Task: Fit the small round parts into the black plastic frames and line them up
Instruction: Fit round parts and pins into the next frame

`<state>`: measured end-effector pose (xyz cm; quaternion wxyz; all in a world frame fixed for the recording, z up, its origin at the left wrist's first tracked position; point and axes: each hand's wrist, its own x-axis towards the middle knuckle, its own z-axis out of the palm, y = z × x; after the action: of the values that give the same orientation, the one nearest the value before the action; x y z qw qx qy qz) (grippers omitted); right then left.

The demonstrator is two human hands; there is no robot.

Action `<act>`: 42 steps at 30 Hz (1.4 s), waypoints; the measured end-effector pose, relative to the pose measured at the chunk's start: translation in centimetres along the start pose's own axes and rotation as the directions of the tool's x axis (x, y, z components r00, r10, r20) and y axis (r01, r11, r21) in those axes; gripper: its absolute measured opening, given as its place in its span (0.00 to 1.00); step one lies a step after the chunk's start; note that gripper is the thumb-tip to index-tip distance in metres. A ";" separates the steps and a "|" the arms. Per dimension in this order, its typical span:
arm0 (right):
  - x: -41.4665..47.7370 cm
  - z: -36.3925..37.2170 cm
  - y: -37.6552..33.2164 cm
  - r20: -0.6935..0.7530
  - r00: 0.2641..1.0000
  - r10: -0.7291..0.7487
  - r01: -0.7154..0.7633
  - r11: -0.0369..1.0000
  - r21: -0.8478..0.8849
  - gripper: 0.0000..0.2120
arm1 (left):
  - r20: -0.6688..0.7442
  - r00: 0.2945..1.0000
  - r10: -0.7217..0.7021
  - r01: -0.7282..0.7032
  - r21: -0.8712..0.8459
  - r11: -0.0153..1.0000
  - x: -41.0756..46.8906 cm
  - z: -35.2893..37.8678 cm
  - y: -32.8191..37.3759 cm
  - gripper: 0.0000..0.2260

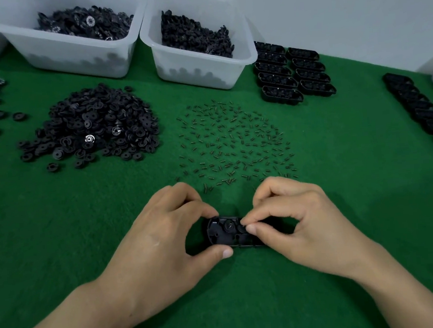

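Green felt (61, 238) covers the whole table, with a pale wall behind. Far left, a white tub (74, 45) holds dark round parts, and nearer lies a loose heap of black discs (90, 126). To its right a second tub (197, 50) stands at the back, and in front of it small springs (234, 142) are scattered across the felt.

Near the middle, the left hand (159, 239) pinches the left end of a black frame (222, 232) between thumb and fingers, holding it flat on the felt. The right hand (296, 224) has its thumb and forefinger pressed together over the frame's middle; it seems to pinch a small part there, though what it holds is too small to tell. One round part (229, 224) already sits in a seat of the frame.

To seat the piece well, the left hand should probably keep the frame steady and level while the right lowers the part straight into its pocket and presses lightly until it sits flush.

Far right, finished frames (293, 71) lie in two neat rows, and another row (422, 113) runs along the table's right edge.
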<state>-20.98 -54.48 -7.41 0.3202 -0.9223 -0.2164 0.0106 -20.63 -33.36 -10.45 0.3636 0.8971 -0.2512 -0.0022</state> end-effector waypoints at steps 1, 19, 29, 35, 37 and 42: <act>0.2 -0.4 0.1 -0.020 1.000 0.022 -0.021 1.000 0.020 0.05 | -0.001 1.000 -0.002 0.002 -0.005 1.000 0.0 0.0 0.0 0.21; 0.1 -1.2 0.9 -0.088 0.996 -0.025 0.020 0.998 -0.059 0.03 | 0.007 1.000 -0.015 0.015 0.003 1.000 -0.1 -0.1 0.0 0.20; -1.1 0.6 1.2 -0.079 0.987 -0.139 0.123 0.976 -0.180 0.06 | -0.001 1.000 -0.009 0.009 0.002 1.000 -0.1 0.0 0.0 0.21; -1.0 0.2 1.2 -0.051 0.995 -0.084 0.077 0.989 -0.129 0.05 | -0.004 1.000 -0.011 0.011 0.007 1.000 -0.1 0.0 0.0 0.21; -1.1 -0.1 1.3 -0.061 0.998 -0.024 0.024 1.000 -0.002 0.04 | 0.004 1.000 -0.014 0.014 0.017 1.000 0.0 0.0 0.0 0.20; -1.4 -0.8 1.5 -0.090 0.996 0.020 -0.011 0.995 0.101 0.10 | 0.017 1.000 -0.017 0.017 0.026 1.000 -0.1 0.0 0.1 0.20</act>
<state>-21.53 -56.57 -7.88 0.3753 -0.9063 -0.1936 -0.0182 -20.70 -33.34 -10.40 0.3499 0.9037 -0.2465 -0.0096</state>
